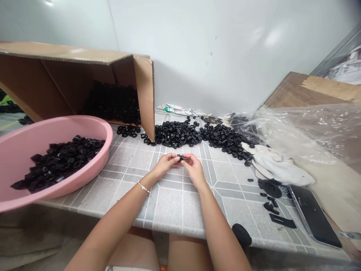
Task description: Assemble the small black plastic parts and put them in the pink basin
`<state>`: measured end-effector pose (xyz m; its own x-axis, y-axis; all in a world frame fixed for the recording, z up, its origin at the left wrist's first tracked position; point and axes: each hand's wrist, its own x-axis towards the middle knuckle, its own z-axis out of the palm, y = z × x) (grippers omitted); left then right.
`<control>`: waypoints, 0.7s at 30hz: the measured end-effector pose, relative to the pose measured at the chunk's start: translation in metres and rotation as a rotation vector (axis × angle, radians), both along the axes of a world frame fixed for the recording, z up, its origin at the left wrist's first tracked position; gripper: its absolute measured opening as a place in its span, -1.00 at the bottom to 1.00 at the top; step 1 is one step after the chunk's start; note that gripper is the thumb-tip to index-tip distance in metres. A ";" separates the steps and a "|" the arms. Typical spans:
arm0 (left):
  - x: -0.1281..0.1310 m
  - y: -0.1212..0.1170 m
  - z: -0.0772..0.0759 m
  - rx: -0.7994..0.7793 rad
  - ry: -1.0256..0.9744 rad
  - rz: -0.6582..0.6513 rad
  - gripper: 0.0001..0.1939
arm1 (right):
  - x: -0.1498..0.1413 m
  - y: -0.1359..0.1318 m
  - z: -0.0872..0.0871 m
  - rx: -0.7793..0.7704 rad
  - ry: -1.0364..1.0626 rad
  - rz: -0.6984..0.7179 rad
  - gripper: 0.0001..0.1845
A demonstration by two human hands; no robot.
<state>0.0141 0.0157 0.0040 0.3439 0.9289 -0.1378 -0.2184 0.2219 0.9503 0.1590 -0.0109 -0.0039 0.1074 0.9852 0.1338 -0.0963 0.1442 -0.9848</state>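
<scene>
Left hand (166, 166) and right hand (194, 170) pinch one small black hexagonal part (180, 157) between them, above the tiled counter (175, 203). Pink basin (56, 124), left, holds a black heap (59, 163); far loose spill (177, 134) and tipped cardboard box (145, 94) hold more.

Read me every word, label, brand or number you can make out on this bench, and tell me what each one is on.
Nothing here can be read. The crumpled printed paper at the back of the bench has green and dark printing, but it is too small and blurred to read. I see no legible text on the cardboard box, the pink basin or the flat black device.
</scene>
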 end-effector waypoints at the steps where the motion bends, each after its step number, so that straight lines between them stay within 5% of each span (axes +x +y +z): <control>1: 0.000 0.000 0.000 0.002 0.003 -0.002 -0.54 | 0.000 0.000 0.000 -0.002 -0.001 -0.001 -0.71; 21: 0.003 -0.001 -0.003 0.063 0.023 -0.028 -0.54 | 0.005 0.002 -0.005 -0.018 0.029 -0.021 -0.70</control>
